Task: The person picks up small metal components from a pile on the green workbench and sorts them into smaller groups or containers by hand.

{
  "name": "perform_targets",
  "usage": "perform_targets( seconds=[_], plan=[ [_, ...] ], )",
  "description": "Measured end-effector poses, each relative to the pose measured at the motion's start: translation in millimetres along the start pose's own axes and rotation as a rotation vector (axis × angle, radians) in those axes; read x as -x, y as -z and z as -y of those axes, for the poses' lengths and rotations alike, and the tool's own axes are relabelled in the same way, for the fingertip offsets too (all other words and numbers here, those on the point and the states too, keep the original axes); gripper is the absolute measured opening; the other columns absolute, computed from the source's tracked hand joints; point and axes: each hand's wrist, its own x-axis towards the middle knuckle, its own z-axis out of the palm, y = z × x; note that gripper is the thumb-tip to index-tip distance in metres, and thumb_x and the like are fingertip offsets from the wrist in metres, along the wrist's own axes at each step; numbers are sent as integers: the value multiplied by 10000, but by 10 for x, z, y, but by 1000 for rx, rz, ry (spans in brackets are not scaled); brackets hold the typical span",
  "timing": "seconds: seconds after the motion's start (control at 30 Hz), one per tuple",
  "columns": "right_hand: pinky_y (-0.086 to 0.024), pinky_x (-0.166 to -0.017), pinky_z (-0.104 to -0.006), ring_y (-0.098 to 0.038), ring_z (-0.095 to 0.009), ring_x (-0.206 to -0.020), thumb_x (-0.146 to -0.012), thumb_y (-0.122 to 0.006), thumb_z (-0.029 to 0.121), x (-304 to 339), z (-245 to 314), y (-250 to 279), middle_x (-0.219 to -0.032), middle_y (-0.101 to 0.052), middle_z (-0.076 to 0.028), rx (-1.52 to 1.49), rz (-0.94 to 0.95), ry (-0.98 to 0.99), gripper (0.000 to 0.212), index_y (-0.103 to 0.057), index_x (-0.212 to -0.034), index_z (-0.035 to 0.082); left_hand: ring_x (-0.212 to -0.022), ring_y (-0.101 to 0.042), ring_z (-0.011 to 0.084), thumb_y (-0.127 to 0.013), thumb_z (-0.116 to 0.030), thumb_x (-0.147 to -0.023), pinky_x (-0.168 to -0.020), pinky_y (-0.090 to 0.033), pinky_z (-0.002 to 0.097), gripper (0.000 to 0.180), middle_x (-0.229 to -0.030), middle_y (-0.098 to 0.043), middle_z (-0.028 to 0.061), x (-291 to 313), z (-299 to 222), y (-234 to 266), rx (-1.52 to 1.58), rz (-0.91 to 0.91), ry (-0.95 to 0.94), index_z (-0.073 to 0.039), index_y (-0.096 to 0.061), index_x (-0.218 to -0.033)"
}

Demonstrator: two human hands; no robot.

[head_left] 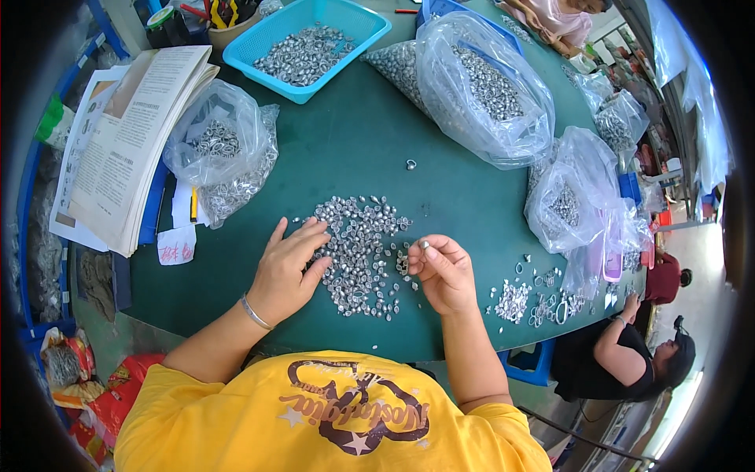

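A loose pile of small silver-coloured metal pieces (358, 259), many oval or drop-shaped, lies on the green tabletop (346, 161) in front of me. My left hand (289, 271) rests at the pile's left edge, fingers spread, fingertips against the outer pieces; it grips nothing that I can see. At the pile's right side, my right hand (444, 275) is raised a little, thumb and fingers pinching one small metal piece (425, 245). Several brassier-looking pieces (403, 263) lie beside its fingertips. A single ring-shaped piece (410, 164) sits apart, farther back.
A turquoise basket (376, 30) of metal pieces stands at the back. Clear bags of pieces (503, 86) (236, 161) (568, 197) lie around the table. An open book (130, 141) is at left. Smaller piles (515, 303) lie at right. Other people (621, 354) sit nearby.
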Motion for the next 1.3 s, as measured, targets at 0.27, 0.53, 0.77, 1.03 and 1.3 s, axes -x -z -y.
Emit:
perform_targets(
  seconds=[0.27, 0.53, 0.77, 1.03, 1.3],
  plan=[
    [-514, -649, -291, -621, -178, -761, -885, -544, 55, -185, -44, -65, -887, -649, -132, -184, -55, 67, 126, -589, -989, 0, -1172, -506, 290, -615, -95, -804, -1053, -265, 468, 247, -1194, -576, 141, 15, -19, -38, -24, -44, -29, -24, -597, -1040],
    [-494, -623, -271, -606, -169, -746, -909, -495, 69, -278, -74, 102, -869, -638, -121, -310, -39, 109, 158, -567, -1040, 17, -989, -558, 238, -693, -100, -702, -917, -386, 425, 184, -1058, -593, 66, 9, -693, -318, 98, 38, -566, -82, -621, -870],
    [-477, -611, -262, -584, -154, -741, -918, -513, 110, -260, -33, 266, -869, -625, -100, -315, 60, 130, 172, -567, -1053, 20, -808, -501, 170, -606, -175, -678, -713, -385, 310, 100, -788, -478, 11, 322, -881, -1063, 187, 304, -984, -113, -540, -721],
    [-470, -617, -265, -568, -158, -749, -915, -506, 90, -239, 7, 247, -881, -617, -97, -408, 206, 132, 170, -572, -1056, 21, -881, -449, 173, -501, -202, -773, -672, -353, 282, 111, -935, -466, 23, 768, -879, -1426, 12, 642, -1134, -131, -530, -854],
    [-470, -628, -277, -565, -165, -742, -918, -486, 89, -232, 10, 274, -868, -606, -96, -382, 257, 156, 180, -564, -1063, 18, -1234, -389, 200, -399, -175, -842, -979, -346, 414, 429, -1326, -401, 112, 1184, -744, -1829, -170, 813, -1194, -75, -387, -1259]
  ],
)
